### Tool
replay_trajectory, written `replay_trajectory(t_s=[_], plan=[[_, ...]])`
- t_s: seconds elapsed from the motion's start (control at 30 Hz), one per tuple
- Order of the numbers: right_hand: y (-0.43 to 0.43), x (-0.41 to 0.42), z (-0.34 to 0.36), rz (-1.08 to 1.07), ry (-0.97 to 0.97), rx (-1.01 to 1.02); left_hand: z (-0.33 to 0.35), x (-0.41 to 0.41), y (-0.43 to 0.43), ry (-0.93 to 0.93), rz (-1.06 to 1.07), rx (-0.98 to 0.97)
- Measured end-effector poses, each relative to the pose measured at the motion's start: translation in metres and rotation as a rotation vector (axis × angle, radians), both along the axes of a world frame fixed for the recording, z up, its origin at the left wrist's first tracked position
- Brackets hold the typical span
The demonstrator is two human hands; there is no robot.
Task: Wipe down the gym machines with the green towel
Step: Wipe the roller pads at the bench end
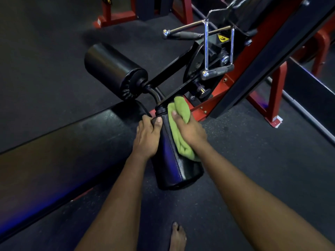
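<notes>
The right hand (190, 132) presses the bunched green towel (181, 111) against the right side of the near roller pad (174, 171), thumb on the cloth and fingers wrapped out of sight behind it. The left hand (147, 136) grips the same pad near its upper end, thumb over the top and fingers curled round its left side. Below them lies a dark speckled rubber floor (253, 160), and a bare foot (178, 238) stands at the bottom edge. A long black bench pad (54, 151) runs off to the lower left. A second roller pad (112, 67) sits beyond the hands, and a red frame (272, 98) with a chrome handle (206, 51) rises on the right. The towel is bright lime and folded into thick ridges, one end poking up past the thumb and the other trailing below the wrist. The room is dim. More red frames at the top are cut off, and the yellow sticker (223, 38) is too small to read.
</notes>
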State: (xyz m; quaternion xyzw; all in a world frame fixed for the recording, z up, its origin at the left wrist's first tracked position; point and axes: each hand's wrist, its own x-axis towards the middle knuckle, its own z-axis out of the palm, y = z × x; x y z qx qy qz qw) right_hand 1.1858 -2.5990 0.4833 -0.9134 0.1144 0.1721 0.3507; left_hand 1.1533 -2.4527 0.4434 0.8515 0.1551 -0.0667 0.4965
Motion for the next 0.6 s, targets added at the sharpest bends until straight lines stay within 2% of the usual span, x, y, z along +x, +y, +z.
replay_trajectory(t_s=[0.07,0.1,0.3,0.4,0.47,0.53,0.6], plan=[[-0.006,0.012,-0.004,-0.075,0.045,0.166,0.002,-0.001,0.000,-0.010,0.003,0.002],[-0.008,0.008,-0.005,-0.092,0.040,0.183,0.003,-0.002,0.000,-0.016,0.005,-0.001],[-0.002,-0.078,0.004,0.087,-0.183,-0.237,-0.001,-0.006,0.001,-0.027,0.017,-0.057],[0.004,-0.061,0.008,0.087,-0.162,-0.266,-0.005,-0.005,0.002,-0.035,0.016,-0.071],[0.007,-0.032,0.005,0.034,-0.101,-0.180,-0.008,-0.003,0.002,-0.051,0.031,-0.081],[0.003,0.004,-0.005,-0.012,0.003,0.038,-0.010,-0.002,0.002,-0.057,0.034,-0.085],[-0.008,0.026,-0.014,-0.150,0.144,0.306,-0.011,-0.003,0.002,-0.064,0.035,-0.083]])
